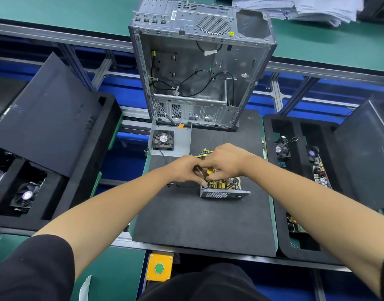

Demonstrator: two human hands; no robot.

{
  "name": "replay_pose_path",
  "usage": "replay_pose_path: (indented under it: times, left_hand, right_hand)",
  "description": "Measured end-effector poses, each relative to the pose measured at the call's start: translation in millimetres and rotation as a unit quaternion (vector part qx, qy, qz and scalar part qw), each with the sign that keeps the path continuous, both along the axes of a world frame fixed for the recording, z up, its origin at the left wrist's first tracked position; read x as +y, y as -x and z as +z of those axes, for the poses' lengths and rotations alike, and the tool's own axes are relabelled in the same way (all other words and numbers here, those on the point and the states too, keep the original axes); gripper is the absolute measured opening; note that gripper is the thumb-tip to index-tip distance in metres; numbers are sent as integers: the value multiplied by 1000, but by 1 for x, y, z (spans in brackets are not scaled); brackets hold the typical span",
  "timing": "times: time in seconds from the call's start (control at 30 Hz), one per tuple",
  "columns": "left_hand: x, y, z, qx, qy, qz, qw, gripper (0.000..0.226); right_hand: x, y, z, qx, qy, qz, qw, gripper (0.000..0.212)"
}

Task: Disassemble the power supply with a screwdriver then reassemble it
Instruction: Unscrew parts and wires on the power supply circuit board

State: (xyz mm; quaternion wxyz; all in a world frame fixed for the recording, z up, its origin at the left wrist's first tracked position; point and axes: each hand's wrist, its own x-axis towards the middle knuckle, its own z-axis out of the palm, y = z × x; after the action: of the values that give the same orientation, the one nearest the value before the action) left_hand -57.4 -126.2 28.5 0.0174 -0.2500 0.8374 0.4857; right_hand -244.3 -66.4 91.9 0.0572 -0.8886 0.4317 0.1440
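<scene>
The opened grey metal power supply (224, 189), circuit board exposed, sits on the black foam mat (199, 222). Both hands meet over it, hiding most: right hand (226, 161) curls around the yellow-handled screwdriver (209, 171); the left hand's (183, 170) grip is unclear.

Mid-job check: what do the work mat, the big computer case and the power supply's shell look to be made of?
Work mat: looks like dark foam or rubber, matte with a fine grainy texture and no glare.
Computer case: bare sheet metal, probably steel, dull grey with punched vent holes and folded edges.
Power supply shell: similar thin grey metal, perforated with a mesh of small holes on its near wall.
</scene>
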Motion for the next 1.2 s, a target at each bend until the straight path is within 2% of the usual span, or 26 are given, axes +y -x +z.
replay_pose_path:
  times: [0.13,0.27,0.4,0.53,0.63,0.8,0.97,1.13,1.2]
  left_hand:
    - [5,4,-4,25,21,10,999,30]
    - [4,6,-8,14,42,32,999,35]
    - [-1,4,-7,3,26,28,999,34]
    - [-3,2,-5,4,4,29,1000,31]
    - [-2,2,-3,3,8,16,1000,44]
    - [0,0,-4,29,-49,44,997,50]
    - [4,1,-6,41,-29,39,998,42]
    - [4,5,-6,33,-1,41,999,37]
    - [1,5,-7,27,0,37,999,37]
  right_hand:
    - [2,-5,-4,33,5,-30,999,33]
    - [0,-11,-5,39,13,-57,998,31]
    - [2,-8,1,-13,28,-54,998,28]
    - [3,-3,5,-66,-12,-42,997,28]
    - [2,-5,3,-41,-4,1,999,34]
    - [-2,1,1,-55,0,-5,998,23]
    - [0,-2,-4,18,21,-29,999,32]
    - [0,-5,-5,36,36,-50,997,34]
    - [1,-3,-2,9,30,-56,998,31]
